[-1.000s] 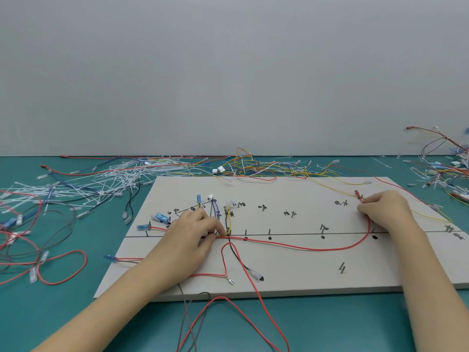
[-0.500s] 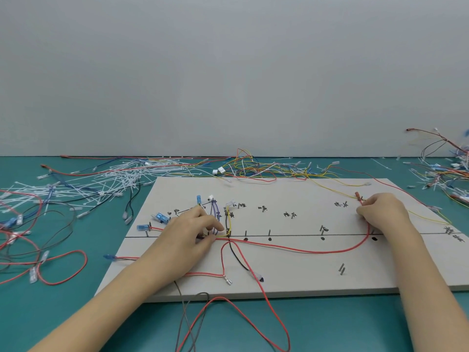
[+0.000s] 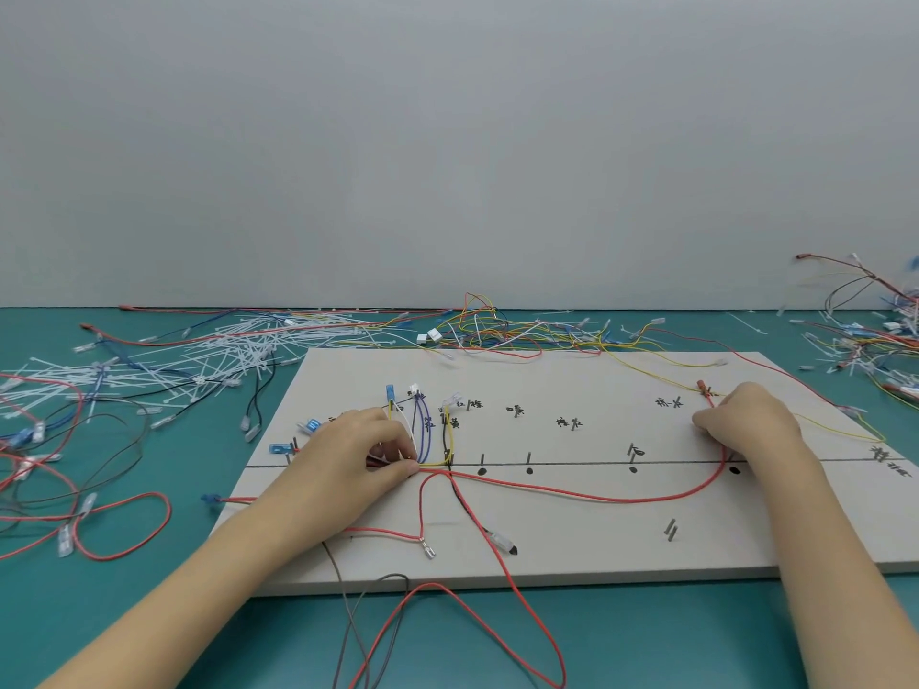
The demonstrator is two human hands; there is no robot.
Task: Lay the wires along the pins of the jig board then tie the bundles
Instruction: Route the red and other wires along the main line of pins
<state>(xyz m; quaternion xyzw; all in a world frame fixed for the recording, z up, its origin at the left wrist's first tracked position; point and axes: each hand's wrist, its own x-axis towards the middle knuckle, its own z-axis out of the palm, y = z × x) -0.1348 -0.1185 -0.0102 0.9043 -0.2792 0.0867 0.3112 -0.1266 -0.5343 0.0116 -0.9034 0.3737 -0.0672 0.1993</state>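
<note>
— What changed since a moment ago?
— Little. My left hand (image 3: pixel 358 455) still pinches the wires at the pin (image 3: pixel 449 457); my right hand (image 3: pixel 746 425) still grips the red wire (image 3: pixel 597 497), sagging across the board (image 3: pixel 572 385).
— Room?
— The board's near edge lies bare; cable ties (image 3: pixel 214 350) crowd the counter (image 3: pixel 696 634) far left.

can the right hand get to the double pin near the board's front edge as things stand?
Probably yes. The double pin stands on bare board in front of the right hand, nothing lying between, but that hand grips the red wire and would have to let go.
</note>
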